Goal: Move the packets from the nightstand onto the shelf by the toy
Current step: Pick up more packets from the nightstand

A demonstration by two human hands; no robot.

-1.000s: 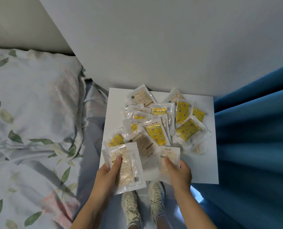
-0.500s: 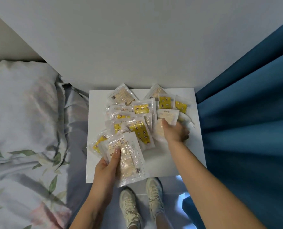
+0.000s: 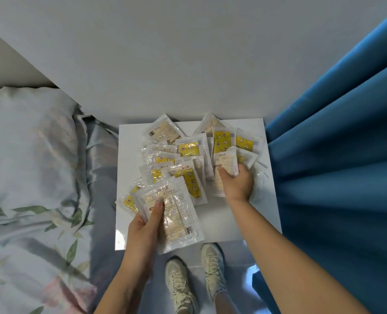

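Note:
Several clear plastic packets (image 3: 188,150), some with yellow contents and some beige, lie scattered over a white nightstand (image 3: 265,214). My left hand (image 3: 146,223) grips a small stack of beige packets (image 3: 176,214) at the nightstand's front left, thumb on top. My right hand (image 3: 237,184) reaches over the right side and grips a beige packet (image 3: 225,160) lying among the yellow ones. The shelf and the toy are not in view.
A bed with a floral pillow and sheet (image 3: 29,177) lies to the left. A blue curtain (image 3: 337,155) hangs right of the nightstand. A grey-white wall (image 3: 188,53) rises behind it. My feet in pale sneakers (image 3: 197,279) stand on the floor in front.
My right hand moved from the nightstand's front edge to the right side with a beige packet. My left hand kept its stack. The camera shifted, so the nightstand sits more central.

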